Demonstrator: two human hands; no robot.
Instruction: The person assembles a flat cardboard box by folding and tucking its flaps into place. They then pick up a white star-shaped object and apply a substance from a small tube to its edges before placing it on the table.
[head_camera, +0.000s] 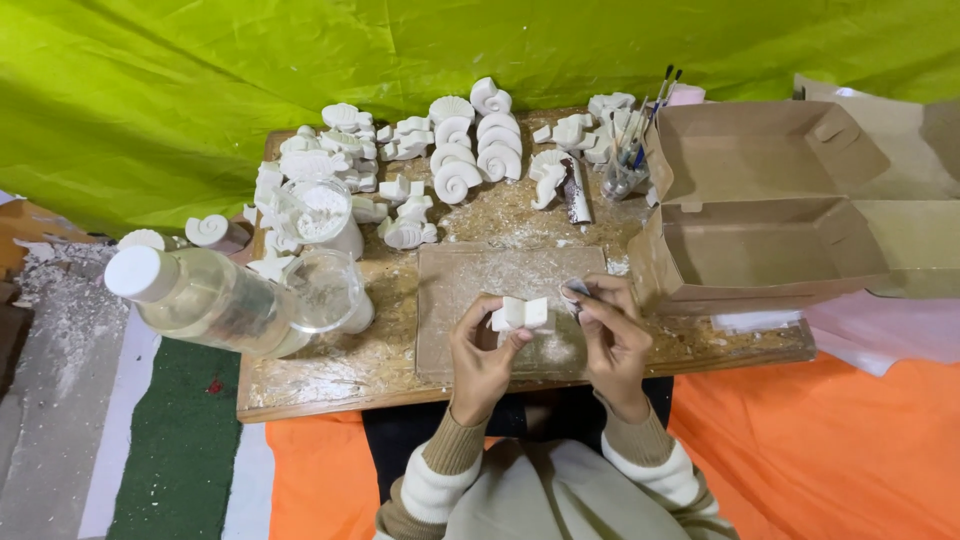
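My left hand (482, 350) holds a small white plaster piece shaped like an open book (521, 314) over a dusty flat board (450, 280). My right hand (610, 325) is closed on a small greyish scrap, likely sandpaper (575, 290), right beside the piece's right edge. Both hands hover above the low wooden table (330, 385).
Several white plaster shells and shapes (455, 150) cover the table's far half. A clear plastic bottle (200, 298) and a glass (328, 288) stand at left, a cup of powder (318, 213) behind them. A jar of brushes (625, 165) and an open cardboard box (770, 200) sit at right. Green cloth hangs behind.
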